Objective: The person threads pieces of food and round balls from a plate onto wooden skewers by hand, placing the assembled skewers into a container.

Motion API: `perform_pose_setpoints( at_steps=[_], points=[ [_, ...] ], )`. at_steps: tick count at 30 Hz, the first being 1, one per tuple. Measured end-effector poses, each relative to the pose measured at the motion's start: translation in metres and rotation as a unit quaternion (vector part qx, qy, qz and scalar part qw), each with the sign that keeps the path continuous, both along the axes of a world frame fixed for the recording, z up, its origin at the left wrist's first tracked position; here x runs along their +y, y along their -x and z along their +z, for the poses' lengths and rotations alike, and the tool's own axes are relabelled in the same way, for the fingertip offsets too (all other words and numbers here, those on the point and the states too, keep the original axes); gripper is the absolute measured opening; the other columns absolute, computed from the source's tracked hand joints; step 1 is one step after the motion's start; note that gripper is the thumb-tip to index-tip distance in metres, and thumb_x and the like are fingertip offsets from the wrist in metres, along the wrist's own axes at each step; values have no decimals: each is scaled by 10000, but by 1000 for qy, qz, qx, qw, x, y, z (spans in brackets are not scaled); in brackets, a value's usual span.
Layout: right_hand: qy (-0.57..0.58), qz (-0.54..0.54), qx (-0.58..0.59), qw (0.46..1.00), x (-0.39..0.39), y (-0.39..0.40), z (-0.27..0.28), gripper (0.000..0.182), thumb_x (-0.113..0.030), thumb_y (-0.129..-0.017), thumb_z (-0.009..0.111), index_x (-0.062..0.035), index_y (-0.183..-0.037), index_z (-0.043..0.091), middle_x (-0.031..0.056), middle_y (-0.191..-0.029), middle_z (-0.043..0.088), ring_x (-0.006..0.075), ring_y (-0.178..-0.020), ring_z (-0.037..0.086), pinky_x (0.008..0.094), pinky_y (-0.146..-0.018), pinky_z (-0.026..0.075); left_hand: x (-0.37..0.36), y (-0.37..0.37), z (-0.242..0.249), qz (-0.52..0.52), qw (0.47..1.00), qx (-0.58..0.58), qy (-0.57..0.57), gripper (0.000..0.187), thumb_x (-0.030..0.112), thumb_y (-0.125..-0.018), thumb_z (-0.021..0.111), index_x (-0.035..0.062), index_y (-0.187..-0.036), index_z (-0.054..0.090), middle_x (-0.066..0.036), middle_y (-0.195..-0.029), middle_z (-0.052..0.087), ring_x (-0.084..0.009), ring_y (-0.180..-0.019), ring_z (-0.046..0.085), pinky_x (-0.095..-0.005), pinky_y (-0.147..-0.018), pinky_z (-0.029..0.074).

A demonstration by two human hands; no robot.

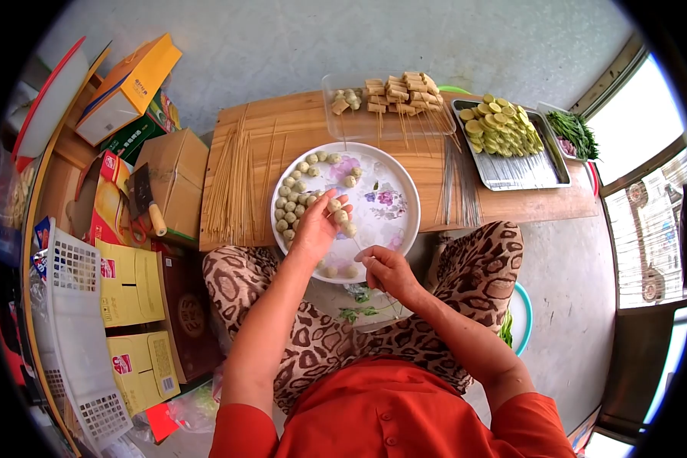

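Observation:
My left hand (pixel 318 227) is closed around a short row of pale green-flecked balls (pixel 340 217) above a round white tray (pixel 406 200) with a floral print. My right hand (pixel 390 271), to the right and lower, pinches a thin skewer (pixel 356 243) that runs up to the lowest ball. Many loose balls (pixel 291 196) lie along the tray's left side, two more near its middle and a few at its lower edge. Bare wooden skewers (pixel 233 179) are spread on the wooden table left of the tray.
Behind the tray stands a clear tray (pixel 331 127) of skewered tan rolls (pixel 404 93). A metal tray (pixel 523 178) of sliced green vegetable and a dish of chopped greens (pixel 572 134) sit at right. Metal skewers (pixel 459 183) lie between. Boxes (pixel 177 179) and a cleaver (pixel 145 191) are at left.

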State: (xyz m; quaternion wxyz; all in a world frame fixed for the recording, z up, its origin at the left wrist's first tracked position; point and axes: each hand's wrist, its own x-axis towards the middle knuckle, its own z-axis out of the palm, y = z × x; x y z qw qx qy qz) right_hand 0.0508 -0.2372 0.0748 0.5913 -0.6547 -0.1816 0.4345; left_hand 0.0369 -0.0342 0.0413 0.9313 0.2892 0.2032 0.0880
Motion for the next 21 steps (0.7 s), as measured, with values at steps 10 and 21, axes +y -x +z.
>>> perform_pose_setpoints(
  at_steps=[10, 21],
  points=[
    [-10, -16, 13, 1000, 7, 6, 4, 173, -148, -954, 468, -19, -1009, 570, -1, -535, 485, 60, -459, 412, 218, -429, 297, -7, -5, -3, -8, 997, -18, 72, 306, 258, -986, 414, 33, -1185, 470, -95, -1024, 553, -188, -850, 535, -368, -821, 483],
    [-18, -17, 22, 999, 11, 6, 6, 155, -144, -954, 467, -22, -974, 560, -1, -529, 478, 59, -447, 403, 217, -424, 289, -11, -5, 0, -8, 996, -40, 81, 288, 232, -974, 439, 22, -1163, 494, -73, -942, 548, -157, -788, 513, -335, -775, 473]
  ],
)
